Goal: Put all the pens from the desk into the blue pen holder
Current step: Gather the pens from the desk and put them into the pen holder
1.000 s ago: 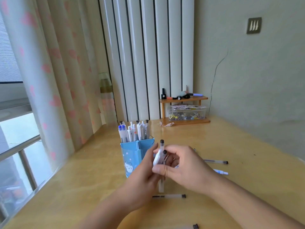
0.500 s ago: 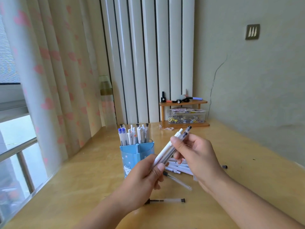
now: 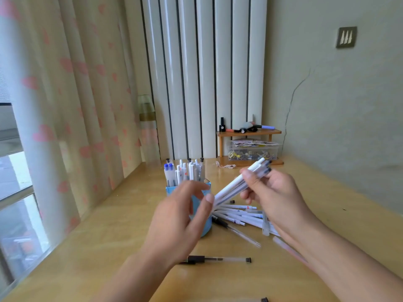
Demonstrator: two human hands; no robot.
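Head view: a pale wooden counter (image 3: 104, 232) fills the lower frame, meeting a greenish wall (image 3: 340, 118) at the right and heart-print curtains (image 3: 72, 101) beside a window at the left. White vertical slats (image 3: 202, 79) stand at centre back, with a small wooden shelf (image 3: 248, 132) in front of them. The blue pen holder (image 3: 206, 227), crowded with pens, stands at mid-frame. The right hand (image 3: 274, 192) is closed around a slanted bundle of pens (image 3: 237, 185). The left hand (image 3: 181, 219) has its fingers spread, a fingertip against the bundle's lower end. Loose pens (image 3: 239, 214) lie just right of the holder; one clear pen (image 3: 220, 259) lies nearer the bottom.
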